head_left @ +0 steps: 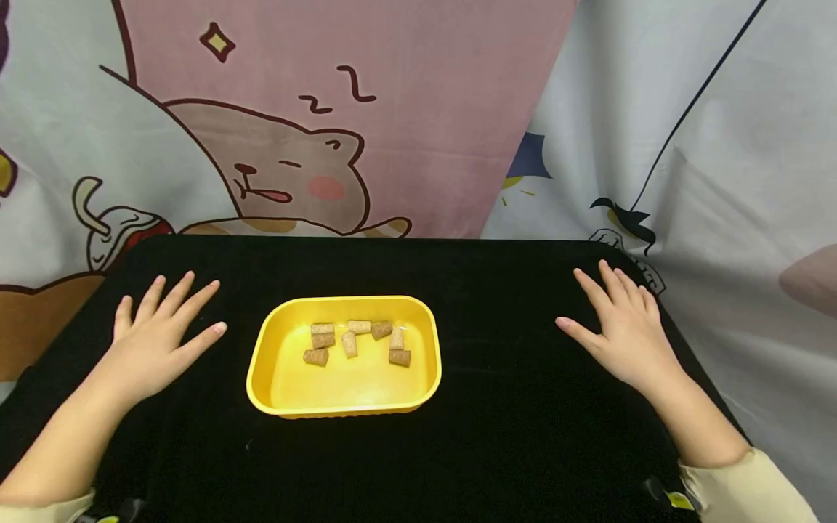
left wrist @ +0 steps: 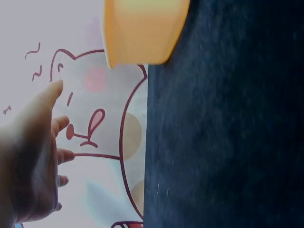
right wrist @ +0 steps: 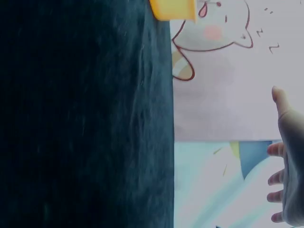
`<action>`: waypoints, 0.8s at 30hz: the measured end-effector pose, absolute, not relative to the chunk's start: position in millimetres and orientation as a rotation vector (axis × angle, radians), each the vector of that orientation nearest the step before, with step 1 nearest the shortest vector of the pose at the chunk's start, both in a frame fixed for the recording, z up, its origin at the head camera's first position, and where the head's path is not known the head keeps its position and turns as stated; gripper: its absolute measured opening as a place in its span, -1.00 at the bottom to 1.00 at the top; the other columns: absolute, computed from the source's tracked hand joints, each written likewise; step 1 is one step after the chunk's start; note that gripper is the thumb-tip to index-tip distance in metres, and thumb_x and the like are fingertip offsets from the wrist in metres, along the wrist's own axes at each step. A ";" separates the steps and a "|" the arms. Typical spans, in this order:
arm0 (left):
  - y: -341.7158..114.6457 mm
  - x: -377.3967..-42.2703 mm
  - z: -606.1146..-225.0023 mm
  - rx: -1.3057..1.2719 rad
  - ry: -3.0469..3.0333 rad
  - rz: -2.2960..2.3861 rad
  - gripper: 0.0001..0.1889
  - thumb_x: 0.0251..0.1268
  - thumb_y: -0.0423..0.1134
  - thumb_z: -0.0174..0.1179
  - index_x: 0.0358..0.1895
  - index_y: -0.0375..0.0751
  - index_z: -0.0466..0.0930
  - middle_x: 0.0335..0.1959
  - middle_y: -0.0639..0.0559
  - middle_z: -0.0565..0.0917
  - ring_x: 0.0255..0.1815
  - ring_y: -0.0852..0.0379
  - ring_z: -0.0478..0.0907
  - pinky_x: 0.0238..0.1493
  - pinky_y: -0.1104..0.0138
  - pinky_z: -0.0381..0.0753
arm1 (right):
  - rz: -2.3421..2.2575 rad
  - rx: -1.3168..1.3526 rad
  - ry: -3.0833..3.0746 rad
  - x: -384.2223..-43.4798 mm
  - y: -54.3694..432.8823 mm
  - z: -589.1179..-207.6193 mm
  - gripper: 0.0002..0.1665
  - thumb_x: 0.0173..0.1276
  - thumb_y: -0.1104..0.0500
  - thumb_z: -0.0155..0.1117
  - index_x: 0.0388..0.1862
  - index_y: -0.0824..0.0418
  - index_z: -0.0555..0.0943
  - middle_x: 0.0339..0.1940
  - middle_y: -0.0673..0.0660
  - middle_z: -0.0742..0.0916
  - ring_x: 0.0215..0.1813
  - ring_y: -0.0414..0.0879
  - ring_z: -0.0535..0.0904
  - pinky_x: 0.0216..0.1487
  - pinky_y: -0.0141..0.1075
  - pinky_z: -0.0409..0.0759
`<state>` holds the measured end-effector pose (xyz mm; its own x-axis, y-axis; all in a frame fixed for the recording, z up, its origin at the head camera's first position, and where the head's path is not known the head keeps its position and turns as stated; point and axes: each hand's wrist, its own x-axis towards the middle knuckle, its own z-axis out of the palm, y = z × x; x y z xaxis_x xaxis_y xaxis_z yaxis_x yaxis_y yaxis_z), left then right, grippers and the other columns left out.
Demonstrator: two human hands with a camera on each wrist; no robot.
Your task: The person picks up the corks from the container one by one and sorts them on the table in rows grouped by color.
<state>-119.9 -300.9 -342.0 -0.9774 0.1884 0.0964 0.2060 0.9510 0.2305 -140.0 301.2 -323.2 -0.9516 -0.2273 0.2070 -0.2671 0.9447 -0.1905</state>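
Note:
A yellow plastic tray (head_left: 281,399) stands on the black-covered table between the two hands. Several short brown cork-like pieces (head_left: 349,344) lie loose on its floor, mostly toward the back and middle. My left hand (head_left: 157,341) is off to the tray's left, fingers spread and holding nothing. To the right, farther from the tray, my right hand (head_left: 621,327) also has its fingers spread with nothing in them. The left wrist view shows the tray's end (left wrist: 142,38) above the left hand (left wrist: 38,152). In the right wrist view the right hand (right wrist: 289,156) appears at the edge.
Black cloth (head_left: 510,407) covers the table. Behind it hangs a printed curtain (head_left: 425,145) with a sleeping cartoon animal. A dark strap with a yellow-green patch (head_left: 680,500) shows near the right sleeve (head_left: 745,487).

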 end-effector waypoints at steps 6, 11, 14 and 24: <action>-291.6 -116.3 -343.6 -0.395 -2.960 -0.524 -0.29 0.43 0.10 -0.03 0.54 0.03 -0.06 0.53 -0.25 -0.15 0.48 -0.28 -0.48 0.23 -0.20 -0.67 | 0.440 0.448 -2.809 -133.8 282.2 -321.4 -0.10 0.36 -0.23 0.13 0.54 0.07 0.07 0.54 0.30 0.04 0.50 0.26 -0.14 0.35 0.24 -0.29; -284.4 -114.9 -346.1 -0.456 -2.897 -0.694 -0.31 0.44 0.02 0.00 0.53 -0.02 -0.02 0.53 -0.26 -0.09 0.48 -0.30 -0.40 0.24 -0.23 -0.61 | 0.542 0.510 -2.724 -130.4 264.5 -319.2 -0.14 0.35 -0.18 0.19 0.51 0.08 0.16 0.52 0.27 0.13 0.48 0.27 -0.04 0.35 0.25 -0.21; -280.2 -114.0 -349.4 -0.480 -2.873 -0.812 -0.32 0.44 -0.03 0.02 0.53 -0.03 0.00 0.52 -0.25 -0.07 0.49 -0.28 -0.35 0.26 -0.23 -0.57 | 0.601 0.551 -2.675 -129.1 254.4 -318.1 -0.17 0.33 -0.15 0.23 0.48 0.10 0.22 0.51 0.26 0.18 0.46 0.27 0.02 0.34 0.25 -0.15; -271.1 -114.6 -365.5 -0.552 -2.809 -1.194 -0.34 0.47 -0.16 0.00 0.54 0.01 -0.06 0.51 -0.27 -0.04 0.47 -0.35 -0.26 0.21 -0.38 -0.32 | 0.734 0.664 -2.564 -131.1 221.6 -319.5 -0.22 0.29 -0.08 0.30 0.43 0.13 0.32 0.45 0.20 0.30 0.40 0.20 0.17 0.23 0.29 0.08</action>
